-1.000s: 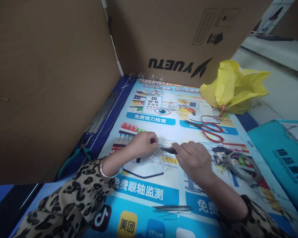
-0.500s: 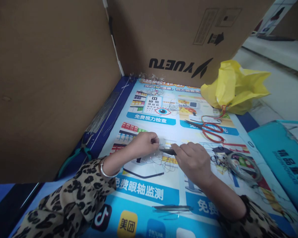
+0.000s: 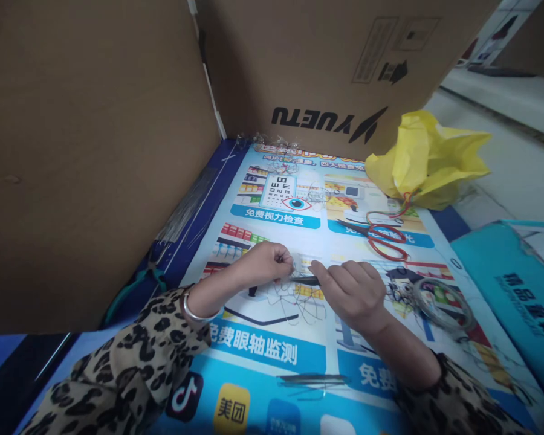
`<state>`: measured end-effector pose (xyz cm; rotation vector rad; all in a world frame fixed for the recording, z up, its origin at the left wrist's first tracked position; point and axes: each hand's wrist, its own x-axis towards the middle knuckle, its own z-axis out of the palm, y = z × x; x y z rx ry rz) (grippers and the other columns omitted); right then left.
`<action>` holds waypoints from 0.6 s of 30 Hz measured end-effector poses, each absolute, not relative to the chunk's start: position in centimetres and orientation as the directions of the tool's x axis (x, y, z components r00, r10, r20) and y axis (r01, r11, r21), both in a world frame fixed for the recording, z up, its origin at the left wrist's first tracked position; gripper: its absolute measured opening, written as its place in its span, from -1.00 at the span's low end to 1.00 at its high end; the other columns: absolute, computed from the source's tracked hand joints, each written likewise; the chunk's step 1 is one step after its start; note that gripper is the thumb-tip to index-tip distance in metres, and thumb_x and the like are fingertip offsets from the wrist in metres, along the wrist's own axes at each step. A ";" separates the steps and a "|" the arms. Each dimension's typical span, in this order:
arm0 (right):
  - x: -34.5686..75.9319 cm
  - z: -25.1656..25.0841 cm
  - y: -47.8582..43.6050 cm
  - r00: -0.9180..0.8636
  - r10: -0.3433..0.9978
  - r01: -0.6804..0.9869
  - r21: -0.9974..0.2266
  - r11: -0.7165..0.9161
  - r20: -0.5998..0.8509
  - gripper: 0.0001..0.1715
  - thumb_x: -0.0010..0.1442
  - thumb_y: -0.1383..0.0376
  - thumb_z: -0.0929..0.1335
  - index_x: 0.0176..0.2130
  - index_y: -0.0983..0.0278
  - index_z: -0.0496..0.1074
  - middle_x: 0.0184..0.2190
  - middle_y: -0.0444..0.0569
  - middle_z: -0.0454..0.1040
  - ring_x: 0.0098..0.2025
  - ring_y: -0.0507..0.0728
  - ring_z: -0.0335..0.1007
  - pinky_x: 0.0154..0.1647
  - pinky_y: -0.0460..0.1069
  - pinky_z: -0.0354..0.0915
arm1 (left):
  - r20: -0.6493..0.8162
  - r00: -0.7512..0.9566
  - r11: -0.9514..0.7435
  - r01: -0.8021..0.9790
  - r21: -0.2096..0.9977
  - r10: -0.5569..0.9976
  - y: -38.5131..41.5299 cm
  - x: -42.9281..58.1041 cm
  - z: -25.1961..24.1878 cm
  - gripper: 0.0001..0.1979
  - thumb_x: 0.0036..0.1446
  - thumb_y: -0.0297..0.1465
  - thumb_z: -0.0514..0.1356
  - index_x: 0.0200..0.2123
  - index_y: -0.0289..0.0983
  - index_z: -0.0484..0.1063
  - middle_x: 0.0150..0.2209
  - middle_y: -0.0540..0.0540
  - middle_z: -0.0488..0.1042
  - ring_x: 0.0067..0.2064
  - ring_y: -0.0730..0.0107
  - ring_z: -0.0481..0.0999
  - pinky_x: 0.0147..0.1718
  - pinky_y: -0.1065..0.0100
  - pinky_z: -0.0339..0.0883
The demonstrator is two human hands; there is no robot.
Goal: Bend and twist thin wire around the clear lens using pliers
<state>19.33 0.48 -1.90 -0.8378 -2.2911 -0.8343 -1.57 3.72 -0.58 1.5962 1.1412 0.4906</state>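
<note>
My left hand (image 3: pixel 269 264) is closed in a pinch on a tangle of thin bent wire (image 3: pixel 299 299), whose loops spread below the fingers over the printed sheet. My right hand (image 3: pixel 351 293) is wrapped round dark, narrow-jawed pliers (image 3: pixel 306 280); the fist hides their handles. Their tip points left and meets the wire close to my left fingertips. Whether the jaws grip a strand is too small to tell. Nearer to me, a small bundle of straight wire pieces (image 3: pixel 315 380) lies flat on the sheet.
Red-handled scissors (image 3: pixel 387 241) lie beyond my right hand, near a yellow bag (image 3: pixel 424 160). A wire coil (image 3: pixel 444 305) is at right, beside a teal box (image 3: pixel 512 290). Teal-handled pliers (image 3: pixel 136 290) and straight wires (image 3: pixel 185 208) lie left. Cardboard walls (image 3: pixel 299 66) stand behind and left.
The tip of the pliers has shifted slightly downward at the wire, and the hanging wire loops have moved a little. Both hands keep their hold.
</note>
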 end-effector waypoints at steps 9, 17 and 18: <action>19.3 -1.3 0.9 -0.692 0.282 0.651 0.407 0.640 0.664 -0.70 0.05 0.37 0.40 -0.16 0.27 0.38 -0.62 -0.19 0.31 -0.49 0.00 0.06 -0.44 0.01 -0.09 | -0.267 0.487 0.041 0.426 0.904 0.832 3.7 -1.6 -0.9 -0.91 -0.09 -0.40 0.11 -0.50 -0.30 0.37 -0.63 0.06 0.36 -0.59 0.53 0.35 -0.61 0.52 0.16; 19.4 -1.7 1.5 -0.628 0.358 0.715 0.332 0.615 0.691 -0.79 0.09 0.36 0.36 -0.20 0.20 0.39 -0.63 -0.19 0.30 -0.49 0.01 0.08 -0.41 0.02 -0.11 | -0.305 0.469 0.059 0.470 0.881 0.829 3.9 -1.5 -1.3 -0.87 -0.09 -0.39 0.11 -0.47 -0.30 0.41 -0.67 0.07 0.35 -0.66 0.57 0.26 -0.67 0.52 0.11; 19.4 -1.8 1.6 -0.616 0.371 0.726 0.317 0.611 0.695 -0.80 0.09 0.37 0.36 -0.21 0.20 0.40 -0.63 -0.19 0.30 -0.49 0.02 0.08 -0.41 0.02 -0.11 | -0.317 0.463 0.069 0.476 0.877 0.828 3.9 -1.5 -1.3 -0.87 -0.09 -0.39 0.11 -0.46 -0.30 0.41 -0.67 0.07 0.35 -0.67 0.58 0.24 -0.69 0.52 0.09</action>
